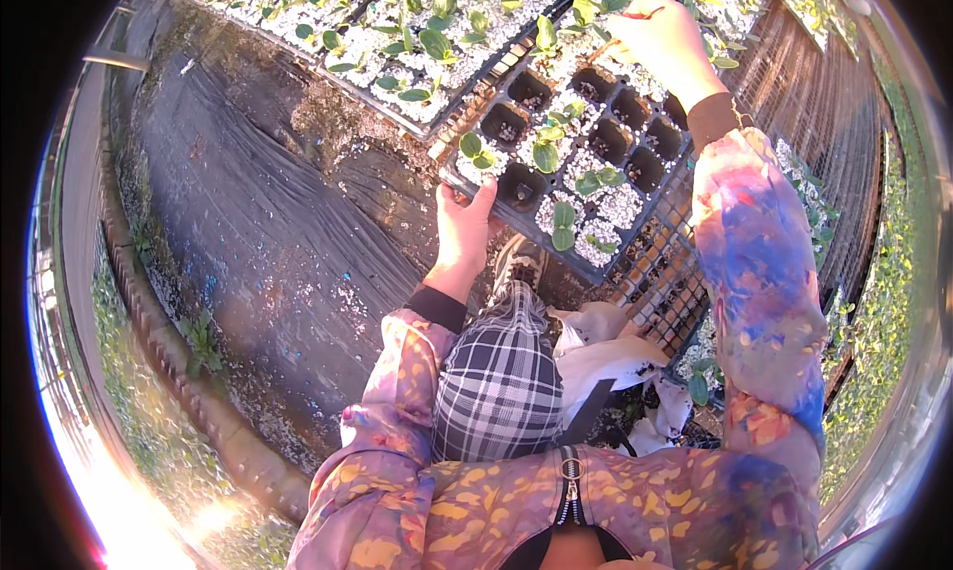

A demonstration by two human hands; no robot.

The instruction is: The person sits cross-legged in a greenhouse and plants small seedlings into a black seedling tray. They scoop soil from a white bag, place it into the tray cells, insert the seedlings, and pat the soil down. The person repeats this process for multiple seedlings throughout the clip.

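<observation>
A black plastic plug tray (514, 216) lies tilted before me, some cells bare and others holding white granules with green seedlings (546, 157). At its near left corner my left hand (463, 224) grips the rim, thumb on top beside a two-leafed seedling (476, 151). My right hand (659, 41) is over the tray's far part with its fingers bent together. Something thin and brownish shows at those fingertips, too small and bright to name; whether it is held is unclear.
Full seedling trays (417, 71) stand at the upper left. Beneath the tray is a mesh-like crate (663, 272). White crumpled sheeting (607, 354) lies near my plaid-covered knee (502, 384). Black ground cover (260, 197) spreads at left, beside a long curved edging (171, 369).
</observation>
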